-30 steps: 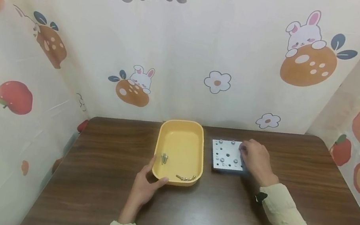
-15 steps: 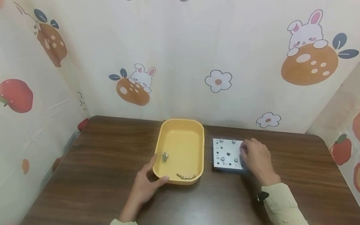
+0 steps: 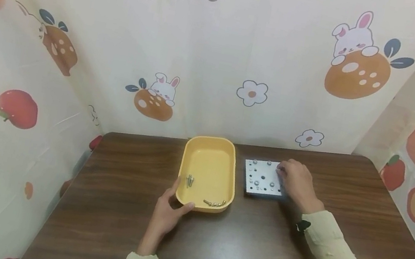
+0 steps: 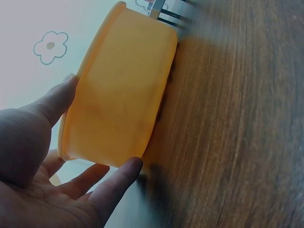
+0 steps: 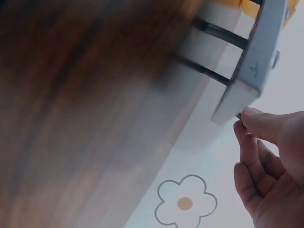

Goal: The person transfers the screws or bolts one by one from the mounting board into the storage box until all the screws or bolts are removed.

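Observation:
My left hand (image 3: 167, 215) spans the near-left corner of a yellow tray (image 3: 210, 162), thumb on the near side and fingers along the left wall. Inside the tray, several screws lie in two groups: silver ones (image 3: 189, 181) at the left and others (image 3: 214, 204) along the near edge. To the right stands a silver metal plate (image 3: 270, 172) with holes and several screws set in it. My right hand (image 3: 298, 186) covers the plate's right edge. In the right wrist view, its thumb and index finger pinch a small screw (image 5: 239, 115) at the plate's corner, mostly hidden by the fingertips.
The plate is raised above the brown wooden table (image 3: 219, 252) on dark legs (image 5: 221, 34). A patterned curtain (image 3: 221, 48) hangs right behind the table's far edge and along both sides.
Both hands keep their places at the tray and the plate. My right fingers shift only slightly at the plate's edge, and the head view tilts a little.

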A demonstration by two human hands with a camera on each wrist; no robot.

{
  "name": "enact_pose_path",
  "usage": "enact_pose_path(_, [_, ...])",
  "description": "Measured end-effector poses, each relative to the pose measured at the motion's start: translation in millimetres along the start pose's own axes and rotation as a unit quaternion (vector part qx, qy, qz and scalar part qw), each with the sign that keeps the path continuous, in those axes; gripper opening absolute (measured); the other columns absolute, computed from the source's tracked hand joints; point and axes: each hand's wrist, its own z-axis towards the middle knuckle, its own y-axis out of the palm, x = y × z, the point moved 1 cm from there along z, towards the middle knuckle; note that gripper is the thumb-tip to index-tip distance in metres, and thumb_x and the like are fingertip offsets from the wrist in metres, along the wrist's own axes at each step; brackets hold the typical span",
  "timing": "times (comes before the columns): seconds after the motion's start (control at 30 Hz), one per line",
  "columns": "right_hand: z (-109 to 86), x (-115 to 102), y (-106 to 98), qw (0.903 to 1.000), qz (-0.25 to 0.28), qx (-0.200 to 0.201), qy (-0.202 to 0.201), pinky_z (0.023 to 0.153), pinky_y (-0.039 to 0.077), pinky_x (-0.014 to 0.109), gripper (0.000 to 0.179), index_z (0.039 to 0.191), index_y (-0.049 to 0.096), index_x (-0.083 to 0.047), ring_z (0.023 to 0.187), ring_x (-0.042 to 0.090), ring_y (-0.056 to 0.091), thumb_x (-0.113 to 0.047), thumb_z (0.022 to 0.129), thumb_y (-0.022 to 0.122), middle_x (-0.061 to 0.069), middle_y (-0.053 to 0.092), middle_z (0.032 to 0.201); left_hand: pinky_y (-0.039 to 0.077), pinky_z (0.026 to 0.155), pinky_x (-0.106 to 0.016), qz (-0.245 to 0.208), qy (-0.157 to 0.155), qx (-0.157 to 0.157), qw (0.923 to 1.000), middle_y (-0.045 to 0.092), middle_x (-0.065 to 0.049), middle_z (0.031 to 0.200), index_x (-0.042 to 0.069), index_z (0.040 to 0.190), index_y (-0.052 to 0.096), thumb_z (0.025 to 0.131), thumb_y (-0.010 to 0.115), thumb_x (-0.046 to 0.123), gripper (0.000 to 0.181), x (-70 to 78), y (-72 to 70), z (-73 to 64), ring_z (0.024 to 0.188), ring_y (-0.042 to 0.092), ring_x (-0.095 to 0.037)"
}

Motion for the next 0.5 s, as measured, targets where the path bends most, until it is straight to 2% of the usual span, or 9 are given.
enact_pose_path(0.17, [-0.5,-0.2,-8.0,0.9994,0.016,0.026,-0.014,0.089,0.054,0.058,0.016,0.109,0.075,0.007,0.099,0.042,0.068,0.008,0.097,0.066,0.024,0.073,0.105,0.033,0.121,-0.064,0.003,0.003,0.0,1.0,0.046,-0.029,0.159,0.012,0.165,0.038,0.087,0.089,0.024,0.094,-1.1,0.1,0.3,0.146,0.045,-0.048])
enact_pose_path(0.27, [-2.0,0.1,-15.9,0.999,0.024,0.038,-0.004,0.089,0.055,0.058,0.016,0.109,0.076,0.006,0.099,0.042,0.068,0.008,0.096,0.066,0.023,0.073,0.105,0.032,0.121,-0.064,0.008,0.002,-0.001,1.0,0.046,-0.029,0.159,0.013,0.165,0.038,0.087,0.088,0.025,0.094,-1.6,0.8,0.6,0.146,0.045,-0.048])
enact_pose_path(0.4, [-2.7,-0.6,-26.2,0.9985,0.029,0.046,0.005,0.086,0.055,0.058,0.015,0.108,0.077,0.005,0.098,0.041,0.069,0.008,0.095,0.069,0.023,0.073,0.105,0.032,0.122,-0.063,-0.003,0.006,-0.002,1.0,0.045,-0.029,0.159,0.012,0.165,0.038,0.087,0.088,0.023,0.093,-0.8,0.8,0.0,0.146,0.045,-0.048])
enact_pose_path(0.5, [-3.3,-0.9,-30.4,0.9982,0.031,0.052,-0.005,0.084,0.056,0.058,0.014,0.107,0.076,0.005,0.096,0.041,0.069,0.009,0.095,0.07,0.023,0.074,0.104,0.033,0.122,-0.061,-0.016,0.01,-0.002,0.9998,0.046,-0.029,0.159,0.012,0.165,0.038,0.087,0.088,0.02,0.093,-0.4,1.0,0.1,0.147,0.045,-0.047])
